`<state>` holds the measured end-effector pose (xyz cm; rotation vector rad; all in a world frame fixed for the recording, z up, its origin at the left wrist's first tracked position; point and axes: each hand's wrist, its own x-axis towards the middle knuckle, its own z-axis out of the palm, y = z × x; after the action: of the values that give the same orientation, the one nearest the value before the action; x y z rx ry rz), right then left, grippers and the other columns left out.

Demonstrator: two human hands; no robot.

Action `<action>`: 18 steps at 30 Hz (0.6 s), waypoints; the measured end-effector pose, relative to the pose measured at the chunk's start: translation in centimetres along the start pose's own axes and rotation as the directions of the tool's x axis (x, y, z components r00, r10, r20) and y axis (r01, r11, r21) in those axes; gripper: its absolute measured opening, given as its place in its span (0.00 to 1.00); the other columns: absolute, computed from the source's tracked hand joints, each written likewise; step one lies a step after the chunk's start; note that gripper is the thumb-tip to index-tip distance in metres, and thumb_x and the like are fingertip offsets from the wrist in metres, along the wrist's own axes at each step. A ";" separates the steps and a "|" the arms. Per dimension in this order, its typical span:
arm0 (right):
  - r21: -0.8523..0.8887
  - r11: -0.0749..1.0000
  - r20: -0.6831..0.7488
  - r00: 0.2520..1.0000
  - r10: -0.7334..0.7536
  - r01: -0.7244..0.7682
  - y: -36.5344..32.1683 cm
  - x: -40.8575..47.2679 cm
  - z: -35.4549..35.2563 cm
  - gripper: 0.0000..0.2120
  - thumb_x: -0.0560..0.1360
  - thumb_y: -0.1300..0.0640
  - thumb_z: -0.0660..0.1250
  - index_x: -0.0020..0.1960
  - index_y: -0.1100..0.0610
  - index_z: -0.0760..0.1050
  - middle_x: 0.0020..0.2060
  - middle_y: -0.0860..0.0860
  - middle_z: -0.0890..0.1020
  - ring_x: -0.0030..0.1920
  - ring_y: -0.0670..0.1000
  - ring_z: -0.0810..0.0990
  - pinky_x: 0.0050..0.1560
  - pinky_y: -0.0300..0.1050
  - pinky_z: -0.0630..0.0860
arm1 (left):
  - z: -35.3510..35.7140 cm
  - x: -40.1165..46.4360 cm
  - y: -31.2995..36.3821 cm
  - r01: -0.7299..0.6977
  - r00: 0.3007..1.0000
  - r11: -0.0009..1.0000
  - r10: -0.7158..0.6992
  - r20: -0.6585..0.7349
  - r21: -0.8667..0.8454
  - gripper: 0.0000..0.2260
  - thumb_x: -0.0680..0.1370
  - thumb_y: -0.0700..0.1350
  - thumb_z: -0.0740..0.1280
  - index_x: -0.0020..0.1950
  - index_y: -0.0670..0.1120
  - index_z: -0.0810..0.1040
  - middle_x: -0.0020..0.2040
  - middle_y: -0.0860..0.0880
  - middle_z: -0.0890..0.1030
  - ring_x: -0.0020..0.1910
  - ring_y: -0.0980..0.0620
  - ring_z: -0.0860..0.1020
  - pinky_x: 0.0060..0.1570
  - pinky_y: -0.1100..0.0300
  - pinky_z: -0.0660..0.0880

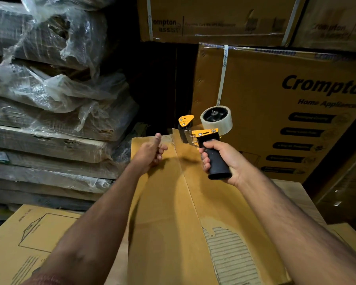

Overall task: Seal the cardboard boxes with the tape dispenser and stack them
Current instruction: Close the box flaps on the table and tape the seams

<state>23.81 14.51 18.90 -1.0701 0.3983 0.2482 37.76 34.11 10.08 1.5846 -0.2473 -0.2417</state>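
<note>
A brown cardboard box (169, 212) lies in front of me, its two top flaps meeting along a centre seam, with torn paper showing corrugation near the front right. My right hand (224, 159) grips the black handle of a yellow tape dispenser (206, 132) carrying a clear tape roll (216, 118), held above the far end of the seam. My left hand (150, 151) hovers over the box's far left part, fingers loosely curled, thumb pointing away, holding nothing.
A second printed carton (29, 239) sits low at the left. Plastic-wrapped flat bundles (49, 99) are stacked at the left. Large Crompton cartons (286, 112) stand stacked behind and to the right, with more (214, 17) above. A dark gap (162, 83) lies between the stacks.
</note>
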 end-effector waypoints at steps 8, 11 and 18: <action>-0.149 0.985 -0.023 0.996 -0.091 0.086 0.0 0.1 0.2 0.08 0.78 0.57 0.66 0.42 0.59 0.74 0.29 0.52 0.75 0.25 0.48 0.72 0.23 0.40 0.72 | 1.9 0.0 3.1 0.647 0.732 0.661 -0.397 0.554 -0.381 0.43 0.70 0.79 0.49 0.46 0.39 0.77 0.39 0.45 0.78 0.23 0.58 0.75 0.19 0.70 0.70; -0.251 0.953 -0.037 0.982 -0.185 0.170 0.7 0.0 0.2 0.05 0.78 0.59 0.66 0.46 0.61 0.74 0.29 0.53 0.75 0.26 0.49 0.73 0.26 0.42 0.73 | 2.9 0.6 4.4 0.666 0.718 0.633 -0.401 0.569 -0.394 0.32 0.74 0.73 0.58 0.41 0.43 0.74 0.38 0.48 0.77 0.24 0.59 0.74 0.18 0.70 0.68; -0.441 0.862 -0.086 0.944 -0.320 0.252 1.9 -0.3 -0.1 0.05 0.78 0.60 0.66 0.51 0.63 0.73 0.31 0.54 0.75 0.27 0.50 0.74 0.27 0.44 0.73 | 2.9 2.3 4.6 0.663 0.737 0.673 -0.511 0.442 -0.328 0.13 0.82 0.46 0.59 0.42 0.42 0.75 0.34 0.49 0.78 0.25 0.59 0.75 0.20 0.71 0.67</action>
<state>22.77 15.34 17.48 -1.5710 0.3250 -0.0224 39.00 30.49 14.60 1.0808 0.1047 -1.0114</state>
